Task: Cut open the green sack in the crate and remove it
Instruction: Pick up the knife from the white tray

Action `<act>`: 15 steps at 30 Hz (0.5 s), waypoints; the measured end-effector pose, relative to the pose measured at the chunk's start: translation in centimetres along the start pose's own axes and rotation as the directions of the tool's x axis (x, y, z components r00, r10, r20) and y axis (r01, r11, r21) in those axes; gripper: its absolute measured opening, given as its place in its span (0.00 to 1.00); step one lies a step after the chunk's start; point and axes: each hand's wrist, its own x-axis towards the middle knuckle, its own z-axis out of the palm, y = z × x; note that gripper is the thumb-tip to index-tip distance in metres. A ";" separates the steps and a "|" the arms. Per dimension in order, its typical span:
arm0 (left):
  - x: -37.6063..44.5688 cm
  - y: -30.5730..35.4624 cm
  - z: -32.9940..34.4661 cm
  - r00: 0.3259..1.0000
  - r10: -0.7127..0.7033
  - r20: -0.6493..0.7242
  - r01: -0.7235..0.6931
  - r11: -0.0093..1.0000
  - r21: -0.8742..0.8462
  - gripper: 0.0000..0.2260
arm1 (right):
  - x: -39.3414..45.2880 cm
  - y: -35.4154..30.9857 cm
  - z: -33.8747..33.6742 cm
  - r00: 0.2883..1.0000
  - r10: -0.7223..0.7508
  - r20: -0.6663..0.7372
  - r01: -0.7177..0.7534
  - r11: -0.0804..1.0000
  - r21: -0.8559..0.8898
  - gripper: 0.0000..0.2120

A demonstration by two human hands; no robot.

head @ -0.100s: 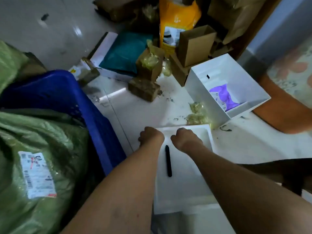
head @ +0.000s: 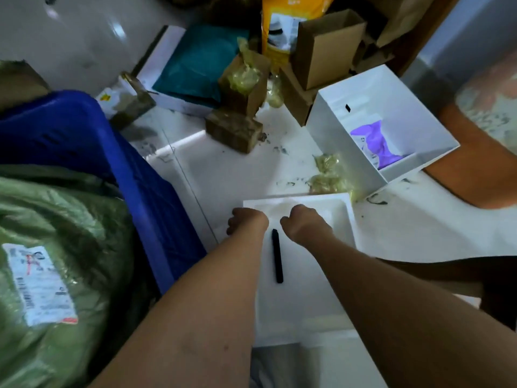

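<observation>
The green sack (head: 56, 247) fills the blue crate (head: 145, 191) at the left, and a white shipping label (head: 42, 284) is stuck on its top. Both my arms reach forward over a white tray (head: 335, 219) that lies on the floor to the right of the crate. My left hand (head: 246, 221) and my right hand (head: 300, 222) rest on it side by side. Their fingers are curled down, and I see nothing in them. A black cutter (head: 277, 256) lies on the tray between my forearms, touched by neither hand.
An open white box (head: 349, 130) with a purple bag (head: 377, 144) stands at the right. Brown cardboard boxes (head: 324, 49), a teal bag (head: 195, 68), a yellow bag (head: 282, 21) and yellow-green plastic scraps (head: 327, 175) crowd the floor beyond.
</observation>
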 end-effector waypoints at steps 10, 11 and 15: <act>4.5 -2.7 1.8 0.997 -0.052 0.051 0.070 0.884 -0.462 0.18 | 4.3 1.1 7.5 0.996 0.085 0.028 -0.085 0.996 -0.004 0.05; 4.5 -2.7 1.9 0.996 -0.054 0.078 0.084 0.882 -0.464 0.17 | 4.5 1.0 8.1 0.996 0.091 0.027 -0.090 0.996 -0.013 0.07; 4.6 -2.5 2.1 0.993 -0.069 0.093 0.104 0.876 -0.470 0.18 | 5.4 1.1 9.4 0.995 0.099 0.013 -0.097 0.991 -0.088 0.12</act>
